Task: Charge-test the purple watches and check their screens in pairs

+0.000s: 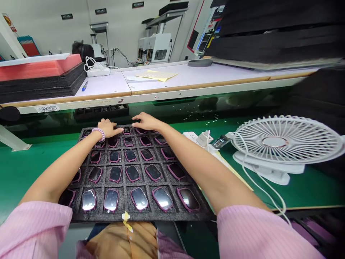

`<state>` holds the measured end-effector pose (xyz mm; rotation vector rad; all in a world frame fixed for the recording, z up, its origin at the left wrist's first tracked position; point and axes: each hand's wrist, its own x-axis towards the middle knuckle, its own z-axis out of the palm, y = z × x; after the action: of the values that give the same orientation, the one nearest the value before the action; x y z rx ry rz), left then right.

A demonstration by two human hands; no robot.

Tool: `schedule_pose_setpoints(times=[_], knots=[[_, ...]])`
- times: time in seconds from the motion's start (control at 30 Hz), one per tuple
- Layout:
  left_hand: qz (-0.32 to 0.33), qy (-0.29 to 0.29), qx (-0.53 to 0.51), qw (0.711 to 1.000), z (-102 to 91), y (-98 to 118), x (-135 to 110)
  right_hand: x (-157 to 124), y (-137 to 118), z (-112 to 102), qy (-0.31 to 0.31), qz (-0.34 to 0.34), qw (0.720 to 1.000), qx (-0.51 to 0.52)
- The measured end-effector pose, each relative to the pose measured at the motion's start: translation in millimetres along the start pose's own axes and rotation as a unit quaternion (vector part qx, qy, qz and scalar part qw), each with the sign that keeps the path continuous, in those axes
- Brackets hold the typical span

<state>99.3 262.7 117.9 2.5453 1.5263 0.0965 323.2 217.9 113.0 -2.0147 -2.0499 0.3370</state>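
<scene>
A black foam tray (118, 216) lies before me, its square pockets holding rows of watch-like cases with dark glass faces and purple frames, such as this watch case (132, 173). My left hand (107, 128), with a coiled purple band (99, 133) at the wrist, is over the tray's back row, thumb stretched to the right and fingers apart. Just right of it, my right hand (145, 121) reaches over the same back edge, fingers extended leftward above a watch case (140, 131). Neither hand visibly holds anything; whether the fingertips touch the cases I cannot tell.
A white fan (275, 142) with a trailing cable stands at right, beside a power strip (191, 136). Behind the tray sits another black tray (102, 112) under a raised shelf (105, 86). Stacked black foam (269, 43) and pink foam (40, 68) rest on that shelf.
</scene>
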Motion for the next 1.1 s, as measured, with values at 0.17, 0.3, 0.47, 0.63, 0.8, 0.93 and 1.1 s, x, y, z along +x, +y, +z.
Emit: schedule_pose_setpoints(times=[0.17, 0.3, 0.47, 0.63, 0.8, 0.93, 1.1], knots=[[0.052, 0.006, -0.039, 0.998, 10.7, 60, 23, -13, 42, -19, -0.014, 0.145, 0.984, -0.101], [0.048, 0.005, -0.102, 0.994, 33.5, 104, 37, -25, 55, -9, -0.026, 0.147, 0.985, -0.082], [0.048, -0.002, -0.254, 0.966, 27.3, 109, 34, -39, 50, -1, 0.017, 0.111, 0.993, 0.023], [0.050, -0.020, -0.454, 0.889, -6.1, 81, -4, -47, 25, 0, 0.094, 0.104, 0.967, 0.212], [-0.034, 0.001, -0.559, 0.828, -17.8, 40, -50, -61, -20, 9, 0.033, 0.058, 0.879, 0.472], [-0.072, 0.021, -0.573, 0.816, -7.0, 16, -78, -76, -56, 24, -0.040, 0.045, 0.802, 0.594], [-0.042, 0.069, -0.538, 0.839, 8.4, 11, -102, -87, -71, 43, -0.116, 0.001, 0.709, 0.696]])
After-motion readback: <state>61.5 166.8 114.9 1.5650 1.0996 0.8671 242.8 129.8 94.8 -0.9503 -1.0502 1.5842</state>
